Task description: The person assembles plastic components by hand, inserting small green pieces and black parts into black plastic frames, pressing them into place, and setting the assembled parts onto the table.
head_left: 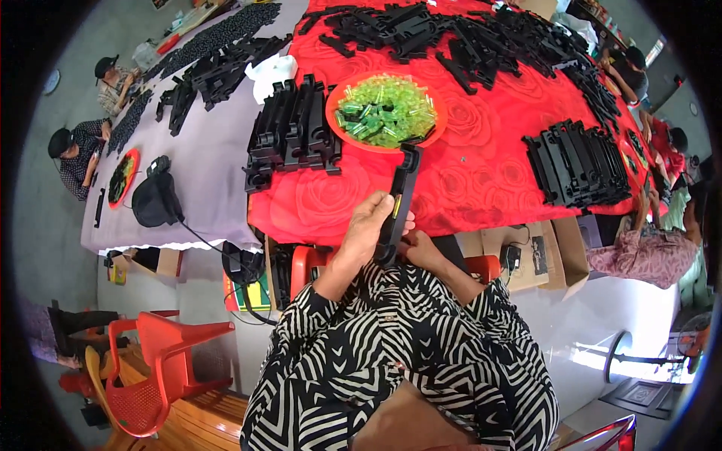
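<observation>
A long black plastic spirit level [404, 183] with a small yellow-green vial in its middle is held upright at the table's front edge. My left hand [367, 222] is closed around it, the thumb pressed by the vial. My right hand [423, 251] is curled against the lower part of the level, its fingertips partly hidden behind it. Just beyond the level's top end stands an orange-red bowl [441, 113] heaped with clear green and yellow vials [387, 105]; a few black pieces lie at its near rim.
Stacked black level bodies [293, 131] stand left of the bowl, and a neat row of levels [577, 164] lies at the right. Loose black bodies [406, 30] cover the far side of the red tablecloth [466, 180]. A black fan-like device [156, 197] with a cord sits on the grey-purple cloth.
</observation>
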The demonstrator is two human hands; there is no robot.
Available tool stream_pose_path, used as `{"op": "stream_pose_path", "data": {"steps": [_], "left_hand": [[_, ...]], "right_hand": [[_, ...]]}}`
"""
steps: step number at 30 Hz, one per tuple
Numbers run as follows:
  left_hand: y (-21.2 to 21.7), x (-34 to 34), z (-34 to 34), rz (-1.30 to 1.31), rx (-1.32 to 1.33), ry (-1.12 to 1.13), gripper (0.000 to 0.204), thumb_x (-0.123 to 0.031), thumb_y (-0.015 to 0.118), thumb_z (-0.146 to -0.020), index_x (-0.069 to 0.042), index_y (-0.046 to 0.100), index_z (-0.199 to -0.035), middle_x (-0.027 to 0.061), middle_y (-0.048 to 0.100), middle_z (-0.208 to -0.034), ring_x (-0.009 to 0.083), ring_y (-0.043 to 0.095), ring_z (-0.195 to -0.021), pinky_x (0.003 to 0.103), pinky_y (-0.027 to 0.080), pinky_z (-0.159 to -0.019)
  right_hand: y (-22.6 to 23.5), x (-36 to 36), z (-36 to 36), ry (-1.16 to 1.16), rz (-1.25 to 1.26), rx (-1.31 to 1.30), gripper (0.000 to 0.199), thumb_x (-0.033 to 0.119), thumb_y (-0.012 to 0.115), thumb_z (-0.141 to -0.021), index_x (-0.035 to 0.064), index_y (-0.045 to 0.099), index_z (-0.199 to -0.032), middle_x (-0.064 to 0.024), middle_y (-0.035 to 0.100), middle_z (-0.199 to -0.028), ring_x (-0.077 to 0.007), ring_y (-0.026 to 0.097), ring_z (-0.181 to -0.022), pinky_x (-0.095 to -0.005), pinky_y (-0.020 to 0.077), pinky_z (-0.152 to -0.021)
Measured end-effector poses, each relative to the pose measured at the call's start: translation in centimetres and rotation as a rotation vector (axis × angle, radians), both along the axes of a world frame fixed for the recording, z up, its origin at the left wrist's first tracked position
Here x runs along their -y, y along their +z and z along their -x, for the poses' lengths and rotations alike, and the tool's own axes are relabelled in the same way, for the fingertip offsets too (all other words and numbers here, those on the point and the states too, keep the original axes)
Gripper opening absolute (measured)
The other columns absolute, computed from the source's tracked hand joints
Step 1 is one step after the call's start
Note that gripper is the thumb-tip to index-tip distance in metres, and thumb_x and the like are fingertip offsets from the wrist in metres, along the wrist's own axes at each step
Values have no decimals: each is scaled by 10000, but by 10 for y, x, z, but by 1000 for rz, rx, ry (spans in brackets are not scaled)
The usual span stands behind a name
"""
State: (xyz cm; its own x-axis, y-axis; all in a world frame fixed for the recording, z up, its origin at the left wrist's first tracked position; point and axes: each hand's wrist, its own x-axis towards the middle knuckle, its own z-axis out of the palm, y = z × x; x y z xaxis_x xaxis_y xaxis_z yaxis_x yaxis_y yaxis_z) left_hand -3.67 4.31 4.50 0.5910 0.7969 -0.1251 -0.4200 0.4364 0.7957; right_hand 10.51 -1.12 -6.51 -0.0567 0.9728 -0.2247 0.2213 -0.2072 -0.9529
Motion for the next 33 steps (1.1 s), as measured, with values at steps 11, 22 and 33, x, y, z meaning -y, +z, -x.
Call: {"op": "stream_pose_path", "data": {"steps": [11,22,33], "left_hand": [[5,4,-2,-130,-120,58,243,-167,391,-904,37,495,-987,141,598,-872,187,607,-761,298,507,-715],[-13,11,-12,-421,-280,110,97,6,451,-844,27,509,-920,43,578,-745,89,554,-682,211,450,-598],[-39,9,-21,-643,-438,253,83,-5,519,-778,27,552,-848,118,578,-653,140,543,-599,295,426,-547]], "right_hand": [[69,6,-14,-352,-356,-121,130,-12,501,-814,18,536,-936,-26,529,-727,-79,503,-618,-203,428,-553],[163,21,0,-218,-546,361,247,2,542,-788,27,525,-1033,-70,511,-634,-127,498,-542,-234,421,-523],[136,18,-4,-106,-455,586,230,120,539,-806,18,484,-1004,-207,543,-653,-363,564,-612,-403,426,-516]]}}
